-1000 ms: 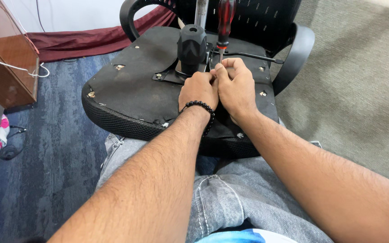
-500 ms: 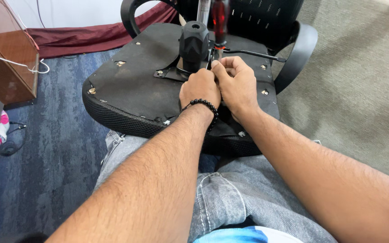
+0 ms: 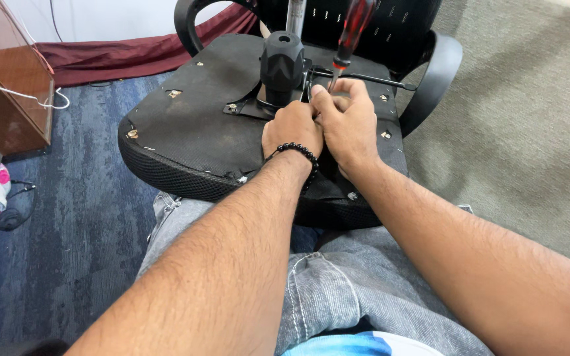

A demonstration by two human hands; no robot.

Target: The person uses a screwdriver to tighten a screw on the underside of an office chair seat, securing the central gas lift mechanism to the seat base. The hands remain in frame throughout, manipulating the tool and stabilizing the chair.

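Office chair seat (image 3: 192,125) found overturned, black underside facing up, resting across the lap on grey jeans (image 3: 338,296). Small metal fasteners noted at several places on the underside, near the mesh-covered edge. Black knob-like mechanism housing (image 3: 282,62) standing upright at the middle of the seat underside, with a metal column rising behind it to the top edge of view.

Left hand (image 3: 293,128) placed just below the housing, fingers curled inward; black bead bracelet (image 3: 296,153) worn at the wrist. What the fingers press on: cannot tell, hidden by the knuckles. Right hand (image 3: 346,122) set directly beside the left, touching it, fingers closed round the lower shaft of a screwdriver (image 3: 351,33). Screwdriver held nearly upright, slightly tilted, red-and-black handle uppermost, tip hidden among the fingers beside the housing. Thin black lever rod (image 3: 377,80) running to the right from the mechanism, just above the right hand.

Chair armrests curving up at the far side: one (image 3: 189,13) at left, one (image 3: 437,72) at right. Blue carpet (image 3: 67,217) at left, grey carpet (image 3: 529,132) at right. Dark red cloth (image 3: 113,56) lying at the wall. Wooden cabinet (image 3: 8,99) at far left, white cable (image 3: 34,99) hanging across it.
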